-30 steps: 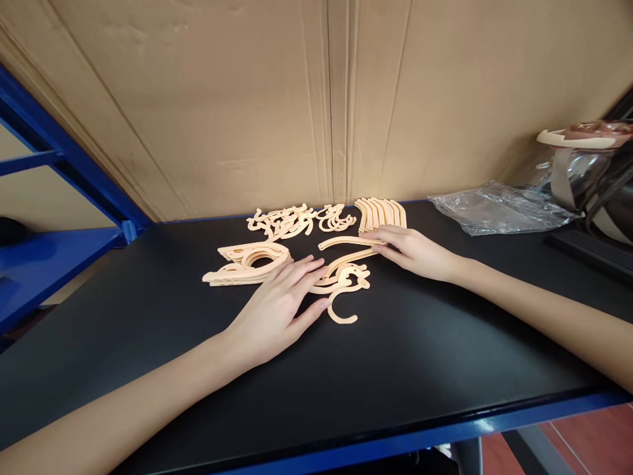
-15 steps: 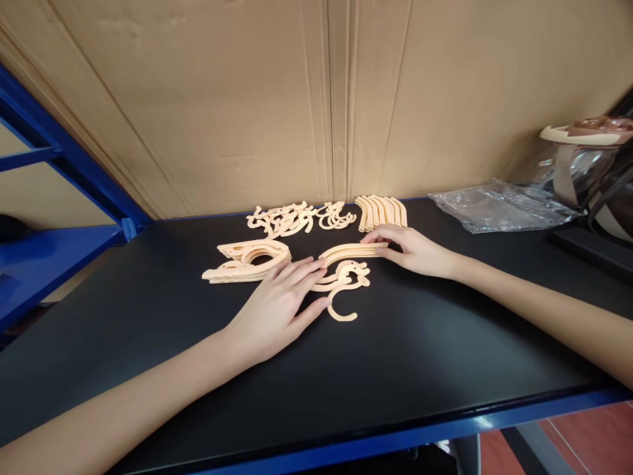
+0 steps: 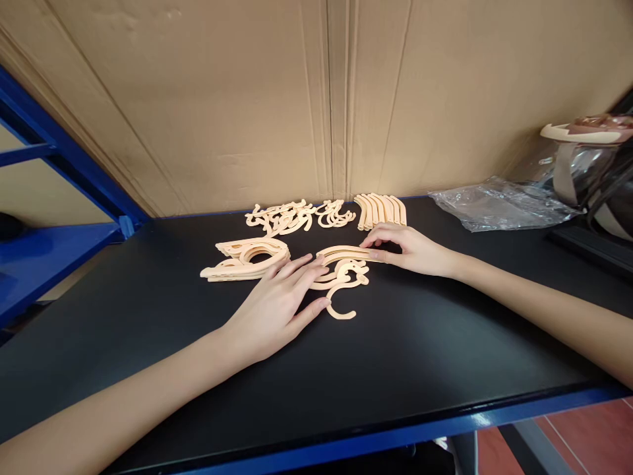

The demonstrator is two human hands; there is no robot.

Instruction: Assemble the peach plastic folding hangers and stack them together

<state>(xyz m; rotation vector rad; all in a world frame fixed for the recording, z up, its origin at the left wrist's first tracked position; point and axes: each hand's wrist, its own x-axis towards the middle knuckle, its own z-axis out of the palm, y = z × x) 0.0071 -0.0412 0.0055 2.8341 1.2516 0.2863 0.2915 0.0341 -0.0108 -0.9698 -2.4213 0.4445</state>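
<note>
My left hand (image 3: 277, 303) lies flat with fingers spread on the black table top (image 3: 395, 356), its fingertips resting on the left end of a cream plastic hanger assembly (image 3: 343, 274). A hook part (image 3: 340, 305) curls out of that assembly toward me. My right hand (image 3: 410, 249) has its fingertips pressed on the right end of a curved cream arm piece (image 3: 346, 252), which lies along the top of the assembly. Nothing is lifted; both hands stay on the parts.
A stack of hanger bodies (image 3: 244, 256) lies left of my hands. Behind are loose hook parts (image 3: 281, 218), more hooks (image 3: 335, 215) and a row of curved arms (image 3: 380, 210). A clear plastic bag (image 3: 499, 208) and wrapped goods (image 3: 588, 171) sit right. Cardboard (image 3: 316, 99) backs the table.
My right hand slid the curved arm piece from a tilted position to lie level against the top of the assembly. My left hand stayed put.
</note>
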